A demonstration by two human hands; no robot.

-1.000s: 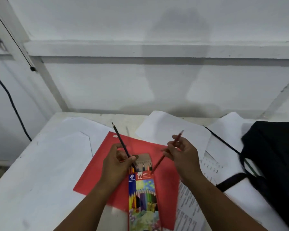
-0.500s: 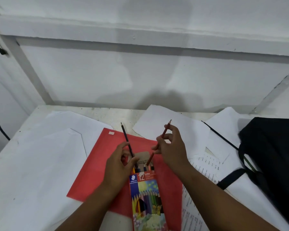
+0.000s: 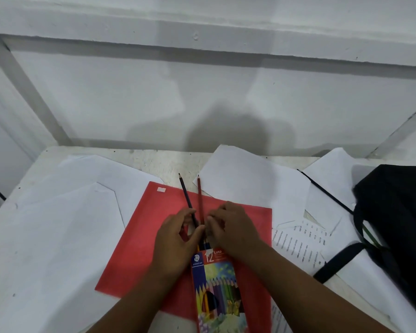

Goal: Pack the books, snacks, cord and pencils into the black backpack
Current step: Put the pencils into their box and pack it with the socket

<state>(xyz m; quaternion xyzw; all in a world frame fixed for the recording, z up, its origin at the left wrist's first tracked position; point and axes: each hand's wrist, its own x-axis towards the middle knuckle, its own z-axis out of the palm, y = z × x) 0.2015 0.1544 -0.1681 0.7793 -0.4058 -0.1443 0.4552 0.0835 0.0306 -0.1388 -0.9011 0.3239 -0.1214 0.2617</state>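
Both hands [image 3: 175, 239] [image 3: 231, 227] pinch pencils [image 3: 200, 200] (tips up) over box [image 3: 214, 282]

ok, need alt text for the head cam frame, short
Two hands meet over the open top of a coloured pencil box lying on a red folder: the left hand holds a dark pencil and the right hand a red pencil, both pointing away. White papers cover the table, and a black backpack sits at the right.
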